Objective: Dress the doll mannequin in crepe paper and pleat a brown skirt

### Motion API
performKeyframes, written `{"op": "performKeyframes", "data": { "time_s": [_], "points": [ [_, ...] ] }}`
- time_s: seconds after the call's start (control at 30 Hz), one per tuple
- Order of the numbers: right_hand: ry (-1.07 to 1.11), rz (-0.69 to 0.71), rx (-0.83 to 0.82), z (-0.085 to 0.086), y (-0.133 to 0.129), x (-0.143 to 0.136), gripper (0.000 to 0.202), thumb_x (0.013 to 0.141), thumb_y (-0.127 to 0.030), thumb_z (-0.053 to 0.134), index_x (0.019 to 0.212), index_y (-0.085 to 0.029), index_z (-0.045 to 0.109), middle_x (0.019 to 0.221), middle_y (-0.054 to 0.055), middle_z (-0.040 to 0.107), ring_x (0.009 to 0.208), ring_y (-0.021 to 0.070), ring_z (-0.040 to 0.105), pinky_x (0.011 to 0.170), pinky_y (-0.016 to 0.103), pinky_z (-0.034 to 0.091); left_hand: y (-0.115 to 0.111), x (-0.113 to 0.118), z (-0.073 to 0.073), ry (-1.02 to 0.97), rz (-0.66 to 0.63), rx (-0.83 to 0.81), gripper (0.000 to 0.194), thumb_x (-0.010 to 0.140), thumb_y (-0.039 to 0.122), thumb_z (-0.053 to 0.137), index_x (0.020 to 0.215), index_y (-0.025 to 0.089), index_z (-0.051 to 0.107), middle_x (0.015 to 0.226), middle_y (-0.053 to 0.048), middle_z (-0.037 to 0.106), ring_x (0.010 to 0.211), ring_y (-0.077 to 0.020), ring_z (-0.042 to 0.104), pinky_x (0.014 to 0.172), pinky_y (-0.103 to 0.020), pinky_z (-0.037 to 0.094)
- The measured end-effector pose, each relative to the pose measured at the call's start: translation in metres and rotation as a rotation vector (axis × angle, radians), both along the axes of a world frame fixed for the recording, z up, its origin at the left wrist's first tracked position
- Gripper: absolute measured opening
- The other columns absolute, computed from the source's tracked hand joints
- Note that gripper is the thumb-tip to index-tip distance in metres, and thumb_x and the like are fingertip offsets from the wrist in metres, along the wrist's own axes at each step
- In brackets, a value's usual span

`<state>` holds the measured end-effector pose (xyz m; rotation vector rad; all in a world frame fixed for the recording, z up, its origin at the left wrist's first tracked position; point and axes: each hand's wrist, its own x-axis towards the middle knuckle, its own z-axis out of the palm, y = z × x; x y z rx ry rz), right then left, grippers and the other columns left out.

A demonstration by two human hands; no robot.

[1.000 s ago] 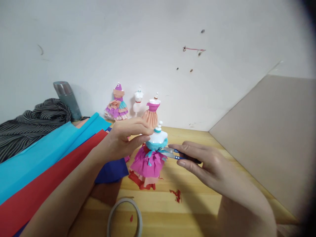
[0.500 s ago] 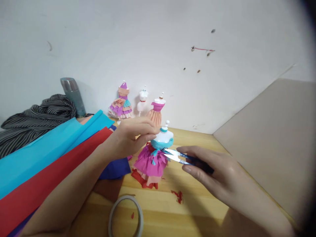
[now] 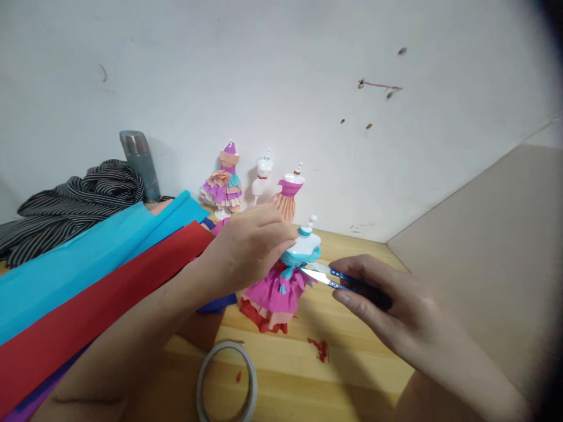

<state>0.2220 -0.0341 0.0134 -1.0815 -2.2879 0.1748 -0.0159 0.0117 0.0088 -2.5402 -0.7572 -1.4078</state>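
Note:
A small white dress form stands on the table, dressed in a teal crepe-paper band and a ruffled skirt of magenta, peach and red. My left hand has its fingers closed at the form's shoulder; the fingertips' hold is partly hidden. Gripped in my right hand is a pair of thread snips with dark blue handles. The blades point left, slightly apart, and their tips reach the teal knot at the waist.
Behind are three more little forms, one in a tiered dress. Left lie teal paper, red paper, a striped cloth and a bottle. A tape roll and red scraps lie in front.
The snips' blades have come closer together at the teal knot. My left hand remains at the form's shoulder. The whole view has shifted slightly.

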Motion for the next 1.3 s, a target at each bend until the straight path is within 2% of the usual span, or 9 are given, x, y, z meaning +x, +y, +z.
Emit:
{"op": "performKeyframes", "data": {
  "time_s": [0.37,0.5,1.03,1.3],
  "points": [
    [-0.009,-0.047,0.150,-0.009,-0.001,-0.011,0.014,0.091,-0.029,0.059,0.101,-0.019,0.060,0.077,0.002,0.069,0.060,0.0118,0.063,0.053,0.020,0.049,0.001,0.000,0.000,0.027,0.013,-0.026,0.028,0.092,0.011,0.050,0.069,0.013,0.066,0.075,-0.004,0.068,0.073,-0.0128,0.060,0.067,-0.023,0.049],
    [-0.032,-0.035,0.148,-0.009,-0.002,-0.014,0.014,0.092,-0.030,0.058,0.100,-0.018,0.060,0.075,0.002,0.069,0.058,0.0112,0.062,0.050,0.019,0.048,0.001,0.000,0.001,0.046,0.013,-0.080,0.029,0.091,0.011,0.049,0.068,0.013,0.066,0.075,-0.005,0.067,0.071,-0.0129,0.059,0.066,-0.024,0.048],
    [-0.063,-0.029,0.199,-0.009,-0.006,-0.018,0.011,0.092,-0.024,0.057,0.103,-0.020,0.057,0.076,0.001,0.069,0.057,0.0117,0.063,0.053,0.020,0.050,0.002,0.001,0.001,0.056,0.033,-0.088,0.025,0.090,0.011,0.052,0.071,0.013,0.068,0.075,-0.004,0.066,0.072,-0.0126,0.059,0.064,-0.023,0.047],
    [-0.054,-0.099,0.276,-0.019,-0.017,-0.032,0.018,0.090,-0.020,0.058,0.109,-0.018,0.056,0.082,0.003,0.068,0.062,0.0126,0.065,0.057,0.021,0.051,-0.002,0.000,0.002,0.048,0.035,-0.117,0.019,0.088,0.010,0.056,0.075,0.013,0.071,0.074,-0.004,0.065,0.070,-0.0124,0.059,0.062,-0.022,0.045]
  ]
}}
